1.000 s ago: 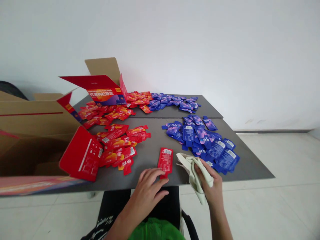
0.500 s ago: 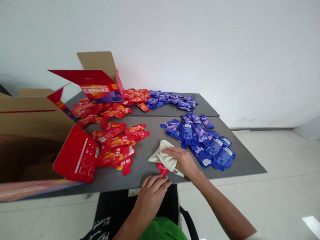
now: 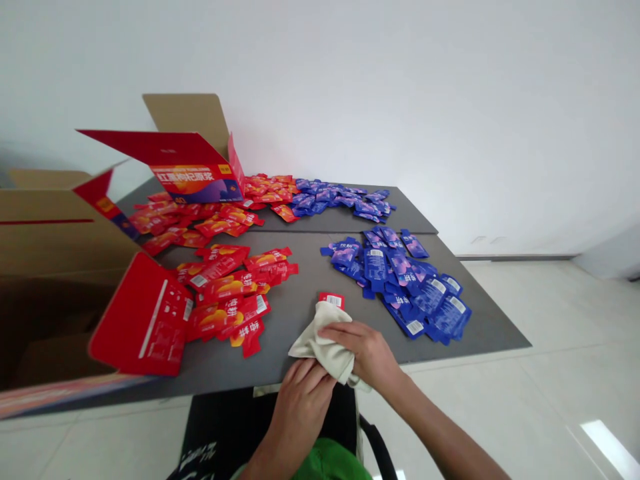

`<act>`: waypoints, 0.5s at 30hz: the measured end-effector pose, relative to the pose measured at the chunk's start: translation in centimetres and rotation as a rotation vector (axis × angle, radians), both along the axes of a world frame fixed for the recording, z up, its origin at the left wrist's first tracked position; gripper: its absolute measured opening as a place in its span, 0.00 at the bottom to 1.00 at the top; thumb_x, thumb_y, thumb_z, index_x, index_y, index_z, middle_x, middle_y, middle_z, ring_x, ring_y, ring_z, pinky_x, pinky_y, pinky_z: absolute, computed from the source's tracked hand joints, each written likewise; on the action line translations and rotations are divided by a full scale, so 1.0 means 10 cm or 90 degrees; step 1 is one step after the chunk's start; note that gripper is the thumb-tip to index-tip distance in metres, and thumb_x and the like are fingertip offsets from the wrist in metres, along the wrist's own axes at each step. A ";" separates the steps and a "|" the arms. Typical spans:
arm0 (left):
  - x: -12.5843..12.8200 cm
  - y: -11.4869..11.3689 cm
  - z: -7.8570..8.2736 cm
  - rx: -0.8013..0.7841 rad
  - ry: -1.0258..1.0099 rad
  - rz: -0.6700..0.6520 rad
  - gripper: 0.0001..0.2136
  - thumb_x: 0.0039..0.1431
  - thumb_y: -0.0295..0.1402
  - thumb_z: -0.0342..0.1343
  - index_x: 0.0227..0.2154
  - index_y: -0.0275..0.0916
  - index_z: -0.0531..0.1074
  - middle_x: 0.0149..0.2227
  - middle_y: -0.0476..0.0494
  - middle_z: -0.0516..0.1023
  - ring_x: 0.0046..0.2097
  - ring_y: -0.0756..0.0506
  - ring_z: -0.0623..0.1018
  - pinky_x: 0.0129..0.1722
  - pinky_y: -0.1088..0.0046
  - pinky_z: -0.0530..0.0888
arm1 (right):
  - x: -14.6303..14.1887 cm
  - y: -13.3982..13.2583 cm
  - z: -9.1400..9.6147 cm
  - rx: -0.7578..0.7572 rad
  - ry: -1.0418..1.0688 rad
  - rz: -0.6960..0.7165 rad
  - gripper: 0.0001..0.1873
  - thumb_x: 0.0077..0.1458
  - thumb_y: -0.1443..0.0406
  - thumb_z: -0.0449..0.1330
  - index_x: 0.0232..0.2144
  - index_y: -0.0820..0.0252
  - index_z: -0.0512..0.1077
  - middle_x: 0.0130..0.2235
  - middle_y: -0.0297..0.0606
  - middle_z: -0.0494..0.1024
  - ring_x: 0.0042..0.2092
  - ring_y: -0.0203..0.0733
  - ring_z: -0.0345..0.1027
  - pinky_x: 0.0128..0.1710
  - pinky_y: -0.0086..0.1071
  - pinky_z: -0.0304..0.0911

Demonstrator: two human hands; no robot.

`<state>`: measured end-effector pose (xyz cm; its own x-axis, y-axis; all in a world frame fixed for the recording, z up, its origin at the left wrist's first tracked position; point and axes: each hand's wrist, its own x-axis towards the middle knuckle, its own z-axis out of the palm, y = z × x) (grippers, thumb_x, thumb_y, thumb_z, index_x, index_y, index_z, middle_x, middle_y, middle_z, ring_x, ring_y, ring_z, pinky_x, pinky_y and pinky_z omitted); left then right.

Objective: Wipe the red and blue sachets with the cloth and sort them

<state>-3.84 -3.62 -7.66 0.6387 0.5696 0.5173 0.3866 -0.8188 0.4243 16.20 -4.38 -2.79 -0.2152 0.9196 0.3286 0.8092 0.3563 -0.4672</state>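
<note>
A cream cloth (image 3: 320, 340) is bunched under my right hand (image 3: 364, 350), whose fingers grip it and press it onto a red sachet (image 3: 331, 300). Only the far end of that sachet, with a white barcode label, shows beyond the cloth. My left hand (image 3: 304, 399) is at the table's near edge, fingers together at the near end of the sachet; the cloth hides the fingertips. Left of the hands lies a pile of red sachets (image 3: 230, 287). Blue sachets (image 3: 400, 277) are heaped to the right.
A large open carton (image 3: 145, 320) with red flaps stands at the left, close to me. Behind it is another open carton (image 3: 193, 180). More red sachets (image 3: 265, 193) and blue sachets (image 3: 340, 197) lie along the back of the grey table (image 3: 295, 267), against the wall.
My right hand has drawn the cloth toward me along the red sachet, baring its far end and covering its near end. My left hand stays near the table edge.
</note>
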 end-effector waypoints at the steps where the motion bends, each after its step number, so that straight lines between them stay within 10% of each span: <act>1: 0.00 0.00 0.01 -0.002 -0.001 -0.005 0.13 0.70 0.24 0.52 0.48 0.44 0.79 0.45 0.46 0.84 0.48 0.41 0.79 0.50 0.59 0.76 | 0.03 0.07 -0.02 -0.004 0.005 -0.014 0.23 0.60 0.70 0.65 0.56 0.46 0.78 0.54 0.36 0.83 0.50 0.44 0.79 0.51 0.33 0.73; 8: 0.00 0.03 -0.02 -0.014 -0.022 -0.015 0.15 0.69 0.23 0.53 0.52 0.44 0.77 0.51 0.47 0.83 0.52 0.42 0.79 0.51 0.60 0.76 | 0.27 0.60 0.11 0.031 -0.002 -0.105 0.27 0.60 0.75 0.61 0.57 0.48 0.77 0.56 0.37 0.82 0.55 0.46 0.77 0.56 0.36 0.71; 15: 0.00 0.00 -0.03 -0.035 -0.024 0.000 0.11 0.69 0.24 0.53 0.42 0.42 0.79 0.42 0.46 0.83 0.45 0.40 0.79 0.47 0.58 0.76 | -0.02 -0.08 0.10 0.025 0.010 -0.025 0.24 0.62 0.69 0.64 0.59 0.47 0.76 0.56 0.39 0.82 0.50 0.45 0.79 0.50 0.35 0.73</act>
<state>-3.83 -3.62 -7.95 0.6195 0.5977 0.5089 0.3697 -0.7940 0.4825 16.02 -5.18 -1.82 -0.1735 0.9137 0.3674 0.8160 0.3423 -0.4658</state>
